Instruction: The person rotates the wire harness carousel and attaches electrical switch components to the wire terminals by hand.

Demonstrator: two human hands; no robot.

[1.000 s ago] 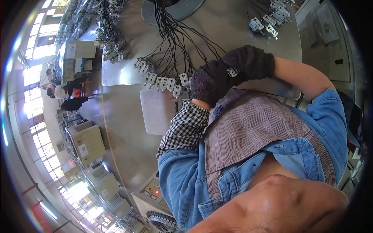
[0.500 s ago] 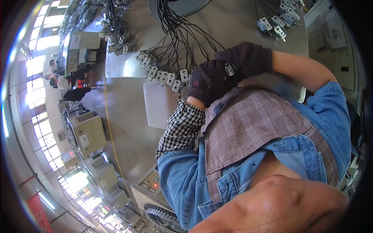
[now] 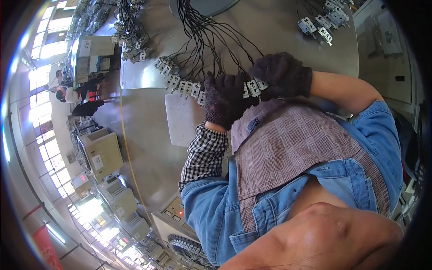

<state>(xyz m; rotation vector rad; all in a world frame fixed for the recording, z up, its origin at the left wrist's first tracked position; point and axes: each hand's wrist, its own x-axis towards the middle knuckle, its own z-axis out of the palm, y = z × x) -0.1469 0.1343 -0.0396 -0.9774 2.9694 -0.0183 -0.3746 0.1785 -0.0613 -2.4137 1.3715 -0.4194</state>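
Observation:
Small block-shaped silver metal parts, each on a thin black cable, lie in a curved row on the metal table. My left hand, in a dark knitted glove, rests across the row with its fingers stretched out and apart, hiding the parts under it. Just to its right, my right hand, gloved alike, is curled with its fingertips at a silver metal part at the row's right end. The fingers' exact grip there is partly hidden.
A pale flat board sits left of my left hand. More metal parts lie at the far right, and another cabled bunch at the far left. A round grey base stands at the back. Beige machines line the left.
My hands, which were together over one metal part, have moved apart. The left has turned and spread its fingers over the row; the right has stayed near the row's right end.

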